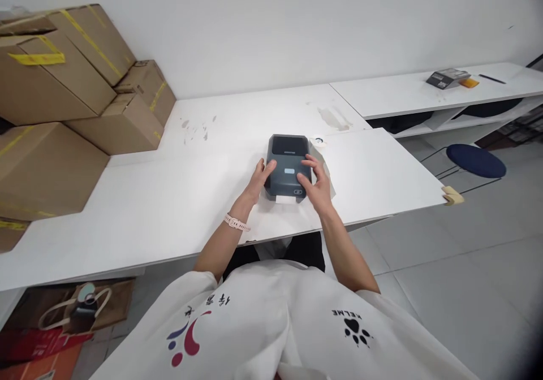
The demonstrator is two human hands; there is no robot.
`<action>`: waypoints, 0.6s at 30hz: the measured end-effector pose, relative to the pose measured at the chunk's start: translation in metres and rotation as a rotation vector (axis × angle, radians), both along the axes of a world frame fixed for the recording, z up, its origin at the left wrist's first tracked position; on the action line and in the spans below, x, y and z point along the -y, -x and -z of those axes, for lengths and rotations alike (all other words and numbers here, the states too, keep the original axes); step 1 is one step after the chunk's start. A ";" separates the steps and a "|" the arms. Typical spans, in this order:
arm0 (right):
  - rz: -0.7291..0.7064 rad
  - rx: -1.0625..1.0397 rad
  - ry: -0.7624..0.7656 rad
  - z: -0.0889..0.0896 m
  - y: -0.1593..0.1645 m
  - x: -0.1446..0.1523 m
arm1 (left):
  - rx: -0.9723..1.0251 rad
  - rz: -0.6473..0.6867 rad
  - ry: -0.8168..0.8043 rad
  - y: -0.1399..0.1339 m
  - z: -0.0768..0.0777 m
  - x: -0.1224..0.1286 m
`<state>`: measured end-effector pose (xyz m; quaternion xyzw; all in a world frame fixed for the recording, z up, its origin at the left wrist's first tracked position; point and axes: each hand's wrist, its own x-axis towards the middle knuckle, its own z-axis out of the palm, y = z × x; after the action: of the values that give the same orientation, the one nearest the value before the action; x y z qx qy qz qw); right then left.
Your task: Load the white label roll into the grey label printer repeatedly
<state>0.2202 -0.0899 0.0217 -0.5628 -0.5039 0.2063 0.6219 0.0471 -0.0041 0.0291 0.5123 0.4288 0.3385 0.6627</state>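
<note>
A dark blue-grey label printer (290, 168) sits on the white table (203, 193) in front of me. A strip of white label paper (285, 199) sticks out of its front edge. My left hand (257, 182) clasps the printer's left side, its thumb on the top edge and its other fingers partly hidden. On the opposite side my right hand (316, 185) grips the printer, with bent fingers at the right edge and the thumb on the lid. Just behind the right hand lies a small white roll (318, 141), partly covered.
Cardboard boxes (123, 122) with yellow tape are stacked on the table's left. A grey and black box (447, 78) stands on the far right shelf. A blue round stool (476, 160) is on the floor at right. Bags (80, 312) lie below the table at left.
</note>
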 end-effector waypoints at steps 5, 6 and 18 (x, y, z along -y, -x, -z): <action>0.020 -0.447 0.242 0.033 0.007 0.004 | 0.058 0.090 0.031 -0.006 0.003 0.011; -0.001 -0.491 0.280 0.035 0.006 0.004 | 0.064 0.082 0.038 -0.006 0.005 0.012; -0.037 -0.445 0.299 0.038 0.004 0.001 | -0.033 -0.087 -0.074 -0.005 0.014 0.020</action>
<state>0.2163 -0.0908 -0.0161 -0.5797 -0.3288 0.4086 0.6235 0.0523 -0.0239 0.0148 0.5227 0.4488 0.3740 0.6208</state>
